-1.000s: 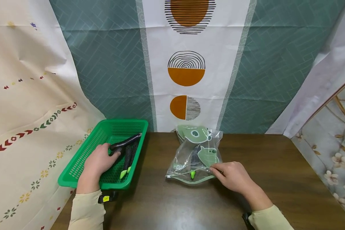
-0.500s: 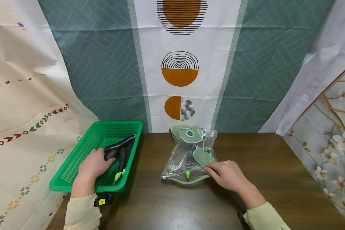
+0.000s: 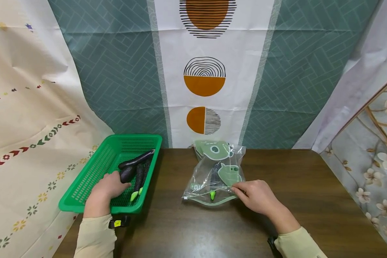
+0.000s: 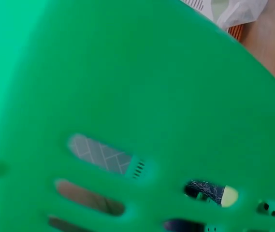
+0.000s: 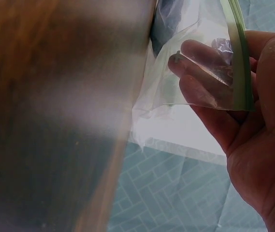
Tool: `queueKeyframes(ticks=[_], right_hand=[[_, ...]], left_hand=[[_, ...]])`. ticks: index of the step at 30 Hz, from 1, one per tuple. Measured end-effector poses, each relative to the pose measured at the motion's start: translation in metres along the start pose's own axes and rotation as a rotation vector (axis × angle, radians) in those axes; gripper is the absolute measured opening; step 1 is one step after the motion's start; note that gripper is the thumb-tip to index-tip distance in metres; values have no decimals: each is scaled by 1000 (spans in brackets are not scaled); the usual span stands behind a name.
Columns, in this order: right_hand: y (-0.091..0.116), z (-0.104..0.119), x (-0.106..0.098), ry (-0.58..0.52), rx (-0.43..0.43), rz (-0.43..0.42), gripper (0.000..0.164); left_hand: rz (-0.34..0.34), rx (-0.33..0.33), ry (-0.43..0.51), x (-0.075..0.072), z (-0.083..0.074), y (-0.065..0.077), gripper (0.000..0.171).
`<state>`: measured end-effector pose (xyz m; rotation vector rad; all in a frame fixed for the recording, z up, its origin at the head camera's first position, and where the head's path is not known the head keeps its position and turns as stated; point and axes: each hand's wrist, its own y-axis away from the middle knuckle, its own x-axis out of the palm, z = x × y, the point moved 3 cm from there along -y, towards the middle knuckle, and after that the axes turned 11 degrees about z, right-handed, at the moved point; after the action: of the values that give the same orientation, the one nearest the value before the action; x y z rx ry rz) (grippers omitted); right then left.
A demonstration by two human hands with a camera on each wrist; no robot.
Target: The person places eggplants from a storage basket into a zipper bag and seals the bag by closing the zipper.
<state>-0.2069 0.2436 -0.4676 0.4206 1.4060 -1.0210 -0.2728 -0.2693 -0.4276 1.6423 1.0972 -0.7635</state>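
In the head view my left hand [image 3: 108, 188] reaches into the green plastic basket [image 3: 79, 179]. Its thumb and fingers grip the near end of a dark eggplant [image 3: 127, 173]. A longer, glossy eggplant [image 3: 137, 159] lies across the top, beside two bumpy dark cucumbers [image 3: 137, 181] with light green tips. The left wrist camera faces the basket wall [image 4: 127, 87], so the hand is hidden there. My right hand [image 3: 256, 197] pinches the opening edge of a clear zip bag [image 3: 200, 177]; its fingers [image 5: 200, 94] show through the plastic. Inside lies a dark cucumber with a green tip [image 3: 212, 195].
A brown wooden table [image 3: 193, 229] carries the basket at left and the bag at centre. Behind it hangs a patterned cloth [image 3: 277, 107]. A cream cloth [image 3: 35, 125] drapes close along the basket's left side, and a floral panel [image 3: 371, 172] borders the right.
My left hand has drawn toward the basket's near side, uncovering more of the eggplant. The right hand keeps its pinch on the bag. The head view has shifted slightly.
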Motion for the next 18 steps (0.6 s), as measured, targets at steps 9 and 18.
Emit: queueKeyframes(ticks=[9, 18], right_hand=[[0, -1, 0, -10, 29, 28, 5], [-1, -1, 0, -21, 31, 37, 5]], left_hand=[[9, -15, 9, 0, 1, 1, 54], [10, -60, -36, 0, 8, 0, 45]])
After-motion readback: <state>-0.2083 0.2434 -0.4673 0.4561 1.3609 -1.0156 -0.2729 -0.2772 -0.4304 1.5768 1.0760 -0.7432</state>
